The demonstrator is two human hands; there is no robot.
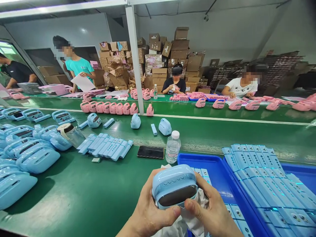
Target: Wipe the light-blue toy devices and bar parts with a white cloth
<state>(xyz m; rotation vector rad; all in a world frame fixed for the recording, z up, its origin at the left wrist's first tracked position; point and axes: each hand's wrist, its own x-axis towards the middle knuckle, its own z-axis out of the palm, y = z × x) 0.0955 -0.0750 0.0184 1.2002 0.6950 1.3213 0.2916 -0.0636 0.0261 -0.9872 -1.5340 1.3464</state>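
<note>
Head view: blue shell (174, 179) held between left hand (151, 205) and right hand (211, 204), lower centre of the frame.
Both are curled tightly round its sides; a slip could be caused by its gloss or the loose white wrap (176, 227) below, and the bottle (173, 148) beyond could be toppled by a careless lift.

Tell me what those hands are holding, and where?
A light-blue plastic case: left hand at its left end, right hand at its right, with white cloth bunched below.

A green tabletop (86, 197) — on it a dark phone (150, 152), clear bottle (173, 148), blue trays (219, 174), light-blue handled cases (38, 159).
</note>
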